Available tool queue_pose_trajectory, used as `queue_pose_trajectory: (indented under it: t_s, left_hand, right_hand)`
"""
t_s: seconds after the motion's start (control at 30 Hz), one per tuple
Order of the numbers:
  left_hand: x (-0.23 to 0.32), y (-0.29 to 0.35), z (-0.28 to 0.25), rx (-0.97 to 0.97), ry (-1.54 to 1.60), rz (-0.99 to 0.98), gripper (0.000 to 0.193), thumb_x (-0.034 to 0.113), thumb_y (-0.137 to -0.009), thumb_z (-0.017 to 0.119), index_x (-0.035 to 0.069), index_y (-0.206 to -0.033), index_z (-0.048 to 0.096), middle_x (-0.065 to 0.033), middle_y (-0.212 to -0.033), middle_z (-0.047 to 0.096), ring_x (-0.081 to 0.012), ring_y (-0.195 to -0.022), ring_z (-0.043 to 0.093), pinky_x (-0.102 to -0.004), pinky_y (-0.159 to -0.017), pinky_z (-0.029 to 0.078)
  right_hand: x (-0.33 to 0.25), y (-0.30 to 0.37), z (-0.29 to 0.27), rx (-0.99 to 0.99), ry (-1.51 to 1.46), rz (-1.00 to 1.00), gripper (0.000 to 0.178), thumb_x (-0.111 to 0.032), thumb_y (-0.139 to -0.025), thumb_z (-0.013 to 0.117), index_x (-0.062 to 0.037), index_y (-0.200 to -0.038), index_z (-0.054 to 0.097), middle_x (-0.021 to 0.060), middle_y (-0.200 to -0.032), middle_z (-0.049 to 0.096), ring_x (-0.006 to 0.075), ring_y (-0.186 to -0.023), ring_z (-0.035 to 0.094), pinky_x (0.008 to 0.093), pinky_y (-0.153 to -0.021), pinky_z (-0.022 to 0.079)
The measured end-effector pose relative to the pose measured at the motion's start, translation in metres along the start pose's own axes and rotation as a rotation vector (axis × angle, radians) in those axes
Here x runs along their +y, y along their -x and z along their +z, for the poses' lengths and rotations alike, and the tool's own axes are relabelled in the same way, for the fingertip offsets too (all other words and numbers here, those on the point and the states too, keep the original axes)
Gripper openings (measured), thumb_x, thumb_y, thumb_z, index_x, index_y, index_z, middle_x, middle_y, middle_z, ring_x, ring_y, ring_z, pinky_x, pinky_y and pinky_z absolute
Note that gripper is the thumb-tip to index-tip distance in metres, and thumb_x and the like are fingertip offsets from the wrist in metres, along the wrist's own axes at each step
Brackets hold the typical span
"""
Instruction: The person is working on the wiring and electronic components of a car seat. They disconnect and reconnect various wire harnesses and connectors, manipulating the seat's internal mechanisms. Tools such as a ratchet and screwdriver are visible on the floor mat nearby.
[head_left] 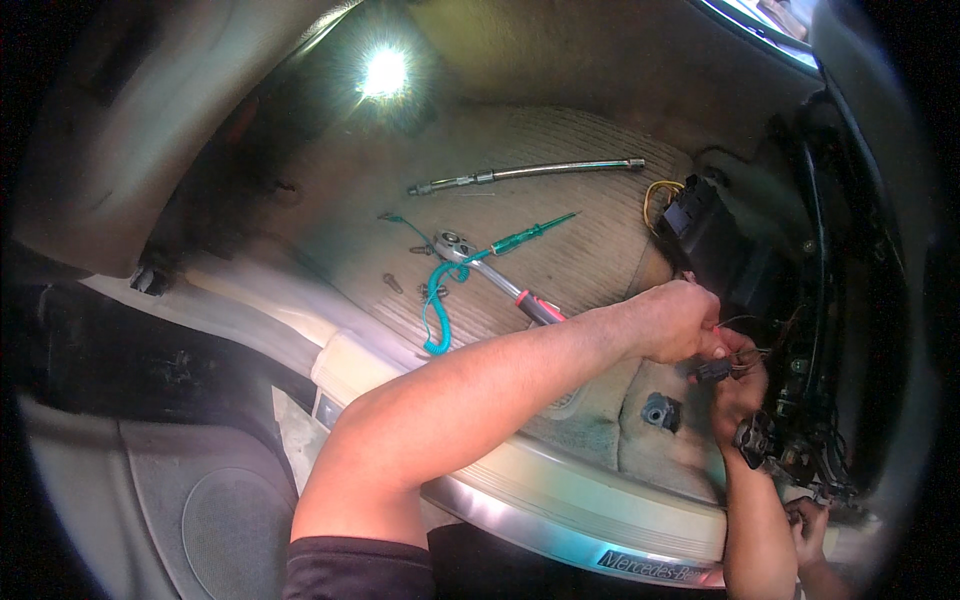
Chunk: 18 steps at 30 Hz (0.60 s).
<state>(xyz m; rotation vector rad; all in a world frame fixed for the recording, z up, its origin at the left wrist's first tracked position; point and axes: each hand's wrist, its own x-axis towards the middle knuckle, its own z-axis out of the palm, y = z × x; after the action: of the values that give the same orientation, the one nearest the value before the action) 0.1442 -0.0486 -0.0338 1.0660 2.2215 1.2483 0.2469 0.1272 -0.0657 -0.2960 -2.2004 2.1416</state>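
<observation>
My left forearm reaches across the door sill, and my left hand (685, 320) is closed in a pinch. A bit of red shows at its fingertips; what they grip is mostly hidden. Right beside it, my right hand (741, 385) is closed around a dark wire connector (713, 371) with thin wires running from it. Both hands are close together, next to the black seat frame (820, 300). To their left on the ribbed carpet lie a ratchet wrench (490, 275) with a red and black handle and a green circuit tester (520, 238) with a coiled teal cord.
A metal flexible extension bar (530, 172) lies farther back. Several bolts (392, 283) are near the ratchet. A black module (700, 225) with yellow wires stands beyond my hands. Another person's hand (808, 530) is at the lower right. A bright lamp (384, 73) shines at the back.
</observation>
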Motion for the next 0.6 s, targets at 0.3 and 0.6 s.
queue_pose_trajectory:
  t_s: [0.3,0.6]
  left_hand:
    - [-0.012,-0.007,0.001,-0.009,0.044,0.021,0.029,0.029,-0.091,0.072,0.001,-0.097,0.068,-0.0205,-0.089,0.069,-0.0377,-0.089,0.067,-0.0451,-0.078,0.051]
    - [-0.005,-0.002,-0.006,-0.044,-0.052,-0.010,0.033,0.033,-0.091,0.072,0.001,-0.099,0.068,-0.0200,-0.093,0.069,-0.0378,-0.094,0.067,-0.0460,-0.080,0.051]
  right_hand:
    - [-0.007,0.004,0.000,-0.089,0.063,0.000,0.023,-0.002,-0.096,0.062,-0.0032,-0.118,0.058,0.0085,-0.100,0.066,0.0149,-0.072,0.064,0.0283,-0.061,0.053]
    - [0.007,0.001,-0.001,-0.065,0.037,-0.002,0.023,-0.007,-0.097,0.062,-0.0040,-0.119,0.056,0.0079,-0.099,0.065,0.0140,-0.068,0.062,0.0283,-0.060,0.053]
